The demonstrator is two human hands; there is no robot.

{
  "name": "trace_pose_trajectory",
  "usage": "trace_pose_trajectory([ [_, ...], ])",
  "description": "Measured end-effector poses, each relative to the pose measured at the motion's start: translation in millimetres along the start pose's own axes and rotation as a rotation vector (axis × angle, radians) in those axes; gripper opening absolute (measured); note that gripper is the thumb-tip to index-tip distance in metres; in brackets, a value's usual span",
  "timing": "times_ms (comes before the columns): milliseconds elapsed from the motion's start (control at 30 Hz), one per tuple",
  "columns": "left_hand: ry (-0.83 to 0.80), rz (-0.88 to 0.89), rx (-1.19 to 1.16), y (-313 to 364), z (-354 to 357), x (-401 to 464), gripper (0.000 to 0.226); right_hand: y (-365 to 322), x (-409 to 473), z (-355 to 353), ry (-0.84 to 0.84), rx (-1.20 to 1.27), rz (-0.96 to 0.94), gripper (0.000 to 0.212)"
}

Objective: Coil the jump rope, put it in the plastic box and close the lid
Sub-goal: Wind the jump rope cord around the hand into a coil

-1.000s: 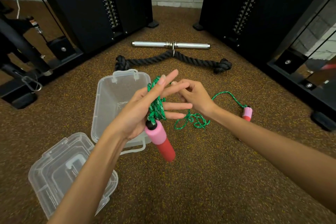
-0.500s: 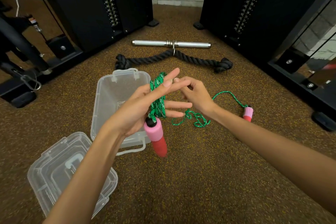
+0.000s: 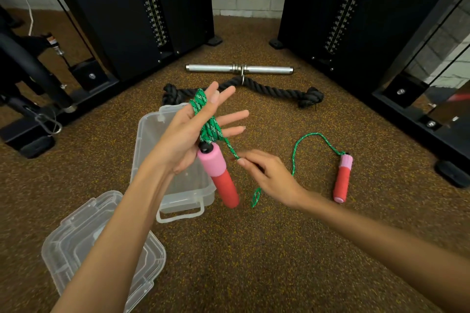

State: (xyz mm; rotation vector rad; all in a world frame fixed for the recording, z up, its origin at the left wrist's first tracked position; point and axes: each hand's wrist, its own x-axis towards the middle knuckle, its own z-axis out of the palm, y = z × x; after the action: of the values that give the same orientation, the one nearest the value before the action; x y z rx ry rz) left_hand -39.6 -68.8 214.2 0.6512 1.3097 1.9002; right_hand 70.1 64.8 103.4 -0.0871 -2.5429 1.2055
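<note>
From my head camera I see my left hand [image 3: 195, 129] raised over the plastic box [image 3: 175, 185], fingers straight and spread, with the green jump rope [image 3: 208, 124] wound around them in several turns; one pink-and-red handle [image 3: 218, 173] hangs down from the coil. My right hand [image 3: 269, 175] pinches the free rope just below the coil, to the right. The rest of the rope runs in a loop on the floor to the second handle [image 3: 342, 178], lying further right. I think the turns can slip off my straight fingers if I pull too hard, and the far handle may drag and catch on the floor. The box is open and looks empty; its lid [image 3: 76, 241] lies apart, near left.
</note>
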Motion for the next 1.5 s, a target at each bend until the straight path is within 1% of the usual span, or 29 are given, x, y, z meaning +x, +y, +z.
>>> trace_pose_trajectory([
  [133,-0.009,-0.053,0.017,-0.1,-0.8,6.1,0.048,-12.4,-15.9,-8.8,-0.023,-0.137,-0.055,0.038],
  [233,-0.033,-0.108,-0.004,-2.4,-1.9,7.9,0.055,-29.0,-23.0,-21.4,-0.065,-0.221,-0.104,0.042],
  [333,-0.049,-0.139,-0.043,-4.6,-3.2,7.5,0.062,-50.7,-24.5,-35.0,-0.140,-0.265,-0.131,0.039],
  [433,-0.032,-0.161,-0.051,-5.3,-4.8,7.1,0.068,-73.5,-22.9,-47.6,-0.217,-0.316,-0.158,0.034],
  [500,-0.013,-0.177,-0.004,-5.9,-6.6,6.3,0.072,-85.6,-19.7,-55.9,-0.263,-0.283,-0.143,0.029],
  [600,-0.013,-0.203,0.064,-6.9,-5.9,2.1,0.076,-97.7,-12.1,-68.9,-0.306,-0.127,-0.107,0.019],
  [733,-0.048,-0.241,0.132,-8.2,0.4,-3.0,0.079,-109.1,0.3,-89.0,-0.289,0.040,-0.061,0.015],
  [867,-0.106,-0.240,0.203,-14.1,1.0,-5.6,0.091,-115.4,18.4,-100.2,-0.201,-0.044,-0.123,0.017],
  [967,-0.199,-0.213,0.347,-15.5,3.9,-6.6,0.102,-111.6,33.3,-102.1,-0.117,-0.084,-0.159,0.017],
  [1033,-0.225,-0.188,0.391,-15.8,5.0,-8.4,0.094,-108.7,42.1,-102.1,-0.082,-0.094,-0.169,0.019],
  [1133,-0.248,-0.148,0.377,-15.5,3.7,-12.9,0.064,-102.6,54.0,-103.2,-0.052,-0.073,-0.162,0.021],
  [1167,-0.255,-0.145,0.381,-15.5,2.5,-14.2,0.059,-99.8,57.4,-103.7,-0.046,-0.069,-0.157,0.022],
  [1233,-0.241,-0.145,0.400,-16.5,0.5,-15.6,0.060,-95.2,63.1,-104.4,-0.050,-0.074,-0.155,0.024],
  [1367,-0.252,-0.114,0.431,-16.1,1.3,-19.0,0.044,-88.5,69.8,-102.0,-0.057,-0.015,-0.127,0.029],
  [1500,-0.253,-0.151,0.440,-16.1,2.2,-20.8,0.041,-84.2,73.8,-97.9,-0.047,0.019,-0.084,0.027],
])
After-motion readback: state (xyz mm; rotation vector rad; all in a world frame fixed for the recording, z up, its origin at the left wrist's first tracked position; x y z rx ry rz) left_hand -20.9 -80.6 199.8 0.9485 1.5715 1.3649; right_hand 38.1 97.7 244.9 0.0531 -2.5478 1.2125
